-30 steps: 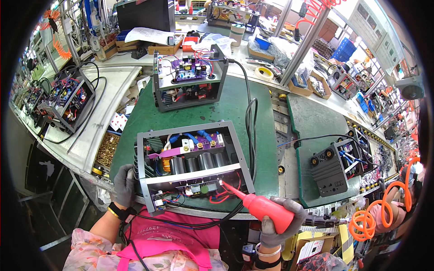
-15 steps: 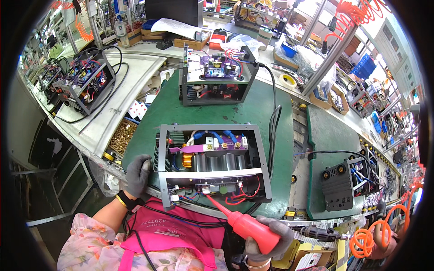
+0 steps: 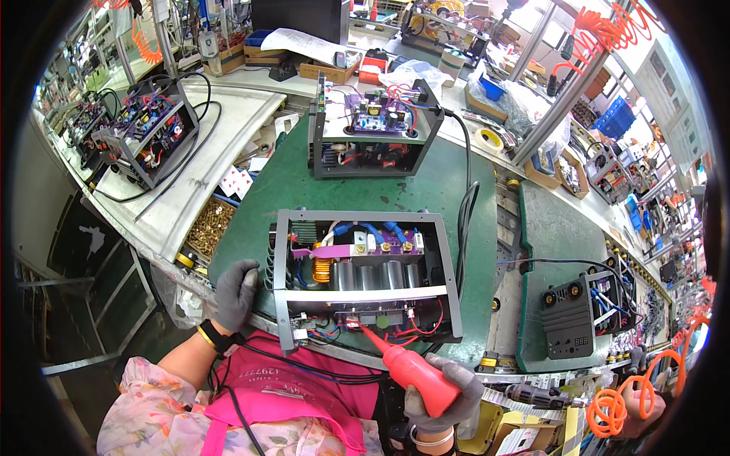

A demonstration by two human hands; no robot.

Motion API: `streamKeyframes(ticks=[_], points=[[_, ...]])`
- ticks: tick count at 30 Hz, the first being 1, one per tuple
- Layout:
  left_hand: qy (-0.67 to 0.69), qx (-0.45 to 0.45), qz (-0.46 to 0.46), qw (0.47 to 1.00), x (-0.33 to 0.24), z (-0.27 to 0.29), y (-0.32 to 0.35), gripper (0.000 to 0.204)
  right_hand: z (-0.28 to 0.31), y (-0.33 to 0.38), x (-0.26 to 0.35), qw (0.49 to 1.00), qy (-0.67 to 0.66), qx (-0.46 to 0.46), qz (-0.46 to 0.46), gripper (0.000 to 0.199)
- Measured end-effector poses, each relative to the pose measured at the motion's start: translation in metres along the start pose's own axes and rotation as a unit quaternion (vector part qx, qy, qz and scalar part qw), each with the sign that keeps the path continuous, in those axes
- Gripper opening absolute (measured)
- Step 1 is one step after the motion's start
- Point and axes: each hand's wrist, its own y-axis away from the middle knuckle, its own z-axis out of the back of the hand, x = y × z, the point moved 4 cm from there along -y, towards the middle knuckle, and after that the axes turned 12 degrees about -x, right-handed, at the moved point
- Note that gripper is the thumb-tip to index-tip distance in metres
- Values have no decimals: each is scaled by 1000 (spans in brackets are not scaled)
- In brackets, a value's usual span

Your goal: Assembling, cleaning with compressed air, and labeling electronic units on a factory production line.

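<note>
Clearly, the right hand (image 3: 465,397) is wrapped around a red squeeze bottle (image 3: 417,378), its gloved fingers closed about the body. The bottle's long nozzle (image 3: 376,341) slants up and leftward into the lower compartment of an open dark metal chassis (image 3: 369,293), its tip beside a small white connector (image 3: 352,323) on the circuit board. Whether the tip touches that connector is too small to tell.

The chassis lies near the front edge of a green desk (image 3: 285,178), its upper bay showing a row of black cylindrical capacitors (image 3: 368,277), a copper-coloured toroidal coil (image 3: 322,268) and a purple strip (image 3: 332,251). At its finned left side is the gloved left hand (image 3: 234,296), fingers bent; I cannot tell whether they press on the metal or grasp nothing.

As I judge it, a hard squeeze with the tip off-target could put the bottle's contents on neighbouring parts, and a sideways push of the nozzle could catch the thin red wires (image 3: 414,331) looping just to its right. The black cables (image 3: 319,368) slung across the person's front, below the desk edge, might snag on an arm and tug on whatever they join. Without firm support from the left hand, the chassis could also shift under the nozzle.
</note>
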Motion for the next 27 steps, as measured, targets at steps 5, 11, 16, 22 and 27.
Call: streamKeyframes(ticks=[5, 11, 16, 22, 27], points=[[5, 10, 0, 1000, 2, 4, 1, 22, -1, 0, 9, 999, 1, 21, -27, 60], [88, 118, -14, 989, -29, 14, 32, 46, 4, -17, 33, 993, -116, -13, -31, 50], [42, 193, -142, 970, -43, 11, 49, 67, -28, -14, 33, 996, -84, -10, -21, 58], [46, 165, -140, 975, -57, 4, 48, 80, -37, -6, 33, 991, -130, -11, -26, 56], [20, 176, -155, 972, -70, 0, 40, 78, -28, -19, 41, 983, -182, 21, -32, 44]])
